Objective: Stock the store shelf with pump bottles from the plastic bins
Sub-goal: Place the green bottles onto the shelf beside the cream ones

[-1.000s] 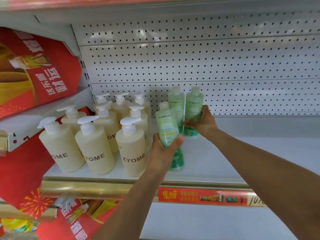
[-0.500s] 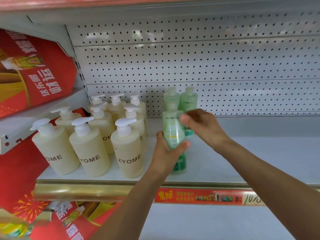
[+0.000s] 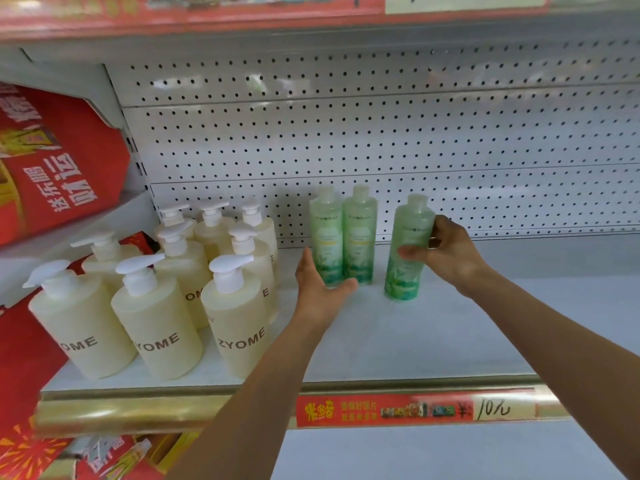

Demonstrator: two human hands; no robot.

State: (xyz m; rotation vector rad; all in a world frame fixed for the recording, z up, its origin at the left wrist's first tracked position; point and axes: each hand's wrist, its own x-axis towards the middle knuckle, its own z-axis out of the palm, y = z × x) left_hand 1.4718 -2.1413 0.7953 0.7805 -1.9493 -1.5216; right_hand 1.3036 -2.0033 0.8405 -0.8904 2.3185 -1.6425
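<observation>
1. Green translucent plastic bottle [image 3: 406, 271] sits on the white shelf [image 3: 433, 341], apart from 2 matching bottles [image 3: 358, 244] at the back.
2. Right hand [image 3: 450, 254] has its fingers curled round it; left hand [image 3: 317, 289] lies open and holds nothing, beside them.
3. Placing step, likely: next, slide it alongside and release.

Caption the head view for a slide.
Right hand grips a green bottle on the shelf; open left hand rests by two more green bottles.

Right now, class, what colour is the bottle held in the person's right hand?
The bottle is pale green with a leaf pattern low down; the head view shows it.
</observation>
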